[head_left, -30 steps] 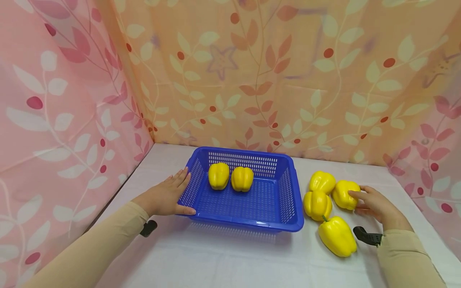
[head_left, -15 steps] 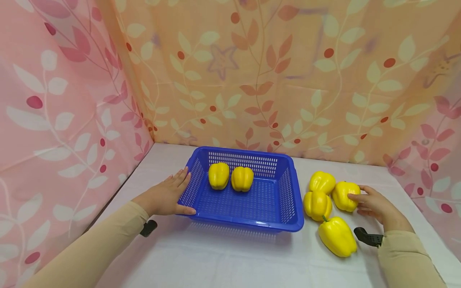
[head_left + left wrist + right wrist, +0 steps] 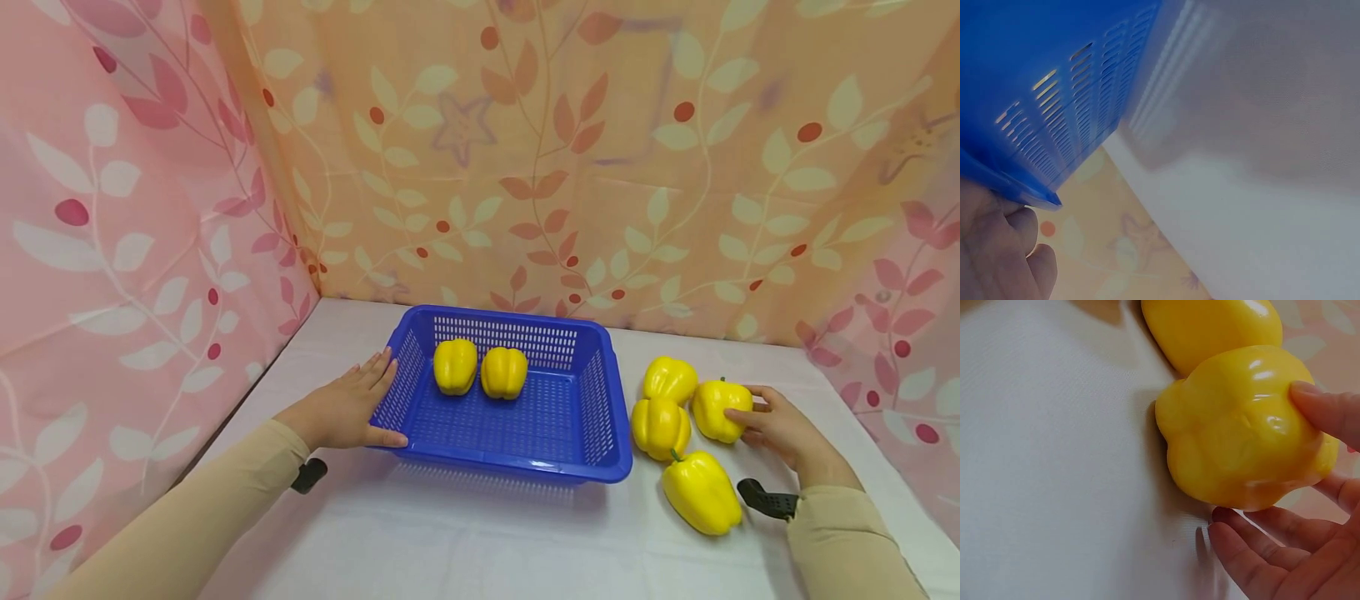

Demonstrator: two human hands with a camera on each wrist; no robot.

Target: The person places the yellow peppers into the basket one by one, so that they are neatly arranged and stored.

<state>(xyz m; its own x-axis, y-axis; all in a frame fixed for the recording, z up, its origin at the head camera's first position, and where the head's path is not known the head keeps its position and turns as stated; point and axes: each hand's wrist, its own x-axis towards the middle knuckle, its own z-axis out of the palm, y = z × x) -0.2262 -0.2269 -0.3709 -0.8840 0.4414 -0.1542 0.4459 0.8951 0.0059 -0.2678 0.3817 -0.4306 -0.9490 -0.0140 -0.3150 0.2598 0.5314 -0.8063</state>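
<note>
My left hand [image 3: 347, 410] rests on the left side of a blue plastic basket [image 3: 517, 467], its fingers spread along the rim and its thumb on the near corner. Two yellow bell peppers [image 3: 455, 367] lie inside, side by side. To the right, my right hand [image 3: 789, 433] grips a yellow bell pepper [image 3: 720, 412] on the table. In the right wrist view the thumb [image 3: 1329, 412] presses one side of this pepper [image 3: 1235, 431], with the other fingers around its opposite side. Several more yellow bell peppers [image 3: 660, 428] lie close to it, one with a green stem nearest me.
A white cloth [image 3: 420, 550] covers the table. Patterned curtains [image 3: 465, 167] stand behind and at both sides. A black wrist device [image 3: 765, 497] juts out by the right wrist. In the left wrist view the slotted basket wall [image 3: 1094, 81] stands over the table.
The right thumb and fingers have closed a little further around the pepper. That pepper has turned slightly, and its stem now shows on top. My left hand and the basket stay put.
</note>
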